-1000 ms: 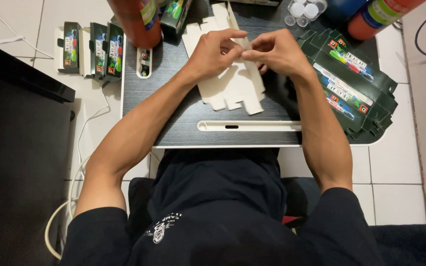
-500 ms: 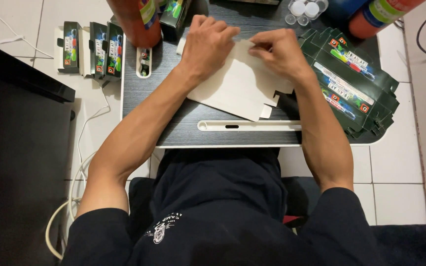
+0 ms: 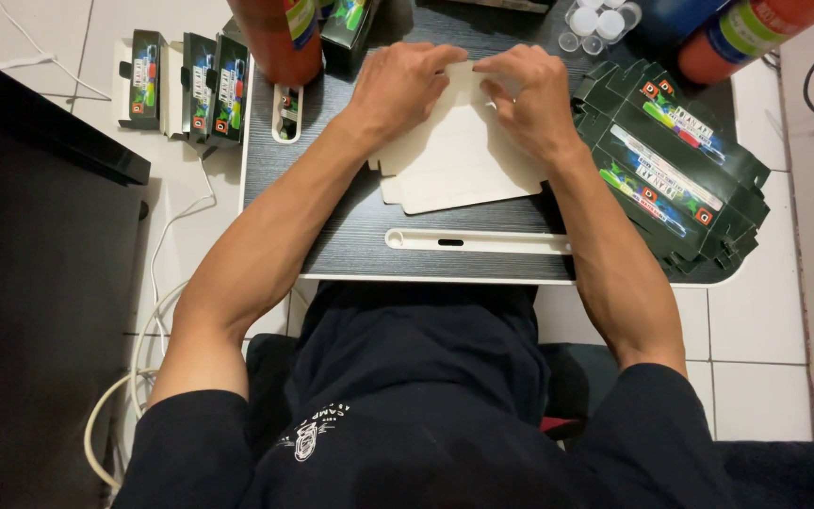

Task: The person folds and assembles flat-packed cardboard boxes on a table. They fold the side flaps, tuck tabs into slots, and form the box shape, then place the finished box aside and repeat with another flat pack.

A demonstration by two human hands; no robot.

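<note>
A flat, unfolded cardboard box blank, pale on its showing side, lies on the small dark lap table. My left hand presses down on its upper left part, fingers bent over the far edge. My right hand pinches and presses its upper right part. Both hands meet at the blank's far edge. A stack of dark green printed flat box blanks lies just right of my right hand.
Three folded dark green boxes stand on the tiled floor left of the table. Two orange bottles and small clear caps sit at the far edge. A black cabinet is at left, with white cables beside it.
The pale blank was lifted between both hands a second ago; it has since been laid flat and my hands have moved toward its far edge, pressing it down.
</note>
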